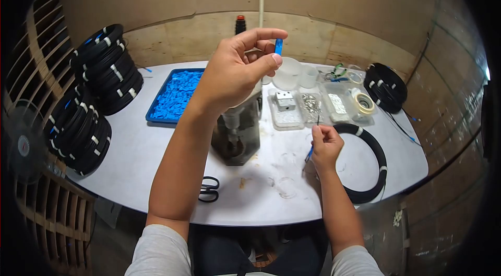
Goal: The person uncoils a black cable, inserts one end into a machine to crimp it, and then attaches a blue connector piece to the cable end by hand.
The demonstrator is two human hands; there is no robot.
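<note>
My left hand [245, 62] is raised above the middle of the table, holding a small blue piece [278, 47] upright between thumb and index finger. Lower and to the right, my right hand [326, 145] pinches a thin dark cable end [318, 119]. A blue connector [309, 155] shows at the left side of that hand. Right beside it lies a coil of black cable [378, 156] bound with white bands. Behind and below my left hand stands a metal press [235, 137], partly hidden by my forearm.
A blue tray [151, 118] of blue pieces stands left of centre. Black scissors [209, 189] lie near the front edge. Clear boxes [287, 111] with small parts and tape rolls [364, 101] are at the back right. Stacked cable coils [107, 69] stand left; another coil [385, 88] sits far right.
</note>
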